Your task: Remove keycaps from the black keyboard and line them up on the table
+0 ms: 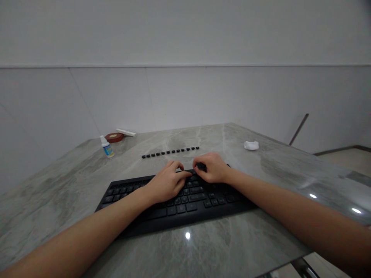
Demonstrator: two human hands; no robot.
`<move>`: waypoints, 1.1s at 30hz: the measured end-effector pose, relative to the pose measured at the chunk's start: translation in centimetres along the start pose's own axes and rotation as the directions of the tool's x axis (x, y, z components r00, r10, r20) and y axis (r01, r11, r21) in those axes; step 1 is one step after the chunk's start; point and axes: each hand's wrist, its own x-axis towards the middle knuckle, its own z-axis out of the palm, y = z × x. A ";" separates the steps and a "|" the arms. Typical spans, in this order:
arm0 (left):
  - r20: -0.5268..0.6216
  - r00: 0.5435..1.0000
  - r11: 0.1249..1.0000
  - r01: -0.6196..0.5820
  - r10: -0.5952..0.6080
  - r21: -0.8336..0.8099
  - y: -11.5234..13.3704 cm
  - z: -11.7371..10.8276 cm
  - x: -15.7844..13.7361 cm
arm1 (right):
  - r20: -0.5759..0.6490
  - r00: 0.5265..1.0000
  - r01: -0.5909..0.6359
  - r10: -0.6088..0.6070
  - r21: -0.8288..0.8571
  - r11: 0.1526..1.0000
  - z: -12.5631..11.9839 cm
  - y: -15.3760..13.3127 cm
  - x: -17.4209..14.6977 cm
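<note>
A black keyboard lies across the table in front of me, slightly tilted. My left hand rests over its middle, thumb and index finger apart, with the thumb reaching to the top row of keys. Close beside it, my right hand is curled over the keyboard's back edge, thumb and fingertips drawn together. Whatever may be between those fingertips is too small or hidden to make out. Behind the keyboard, several small black keycaps stand in a neat row on the tabletop.
The grey marble-patterned table reaches to a pale wall. At the back left are a white spray bottle with a blue and yellow label, a reddish-brown round object and a white flat bar. A small white object sits back right.
</note>
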 end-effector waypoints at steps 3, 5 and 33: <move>0.000 1.000 1.000 0.008 -0.008 -0.008 0.0 0.0 0.0 | -0.011 1.000 -0.017 0.017 -0.004 1.000 -0.2 0.1 0.0; 0.005 1.000 1.000 0.009 -0.009 -0.009 0.1 -0.1 0.0 | -0.010 1.000 -0.015 0.015 0.001 1.000 -0.2 0.2 0.0; 0.013 1.000 1.000 0.015 -0.015 -0.004 -0.2 0.3 -0.1 | 0.238 0.971 0.065 -0.006 -0.242 0.968 -1.0 -0.8 0.5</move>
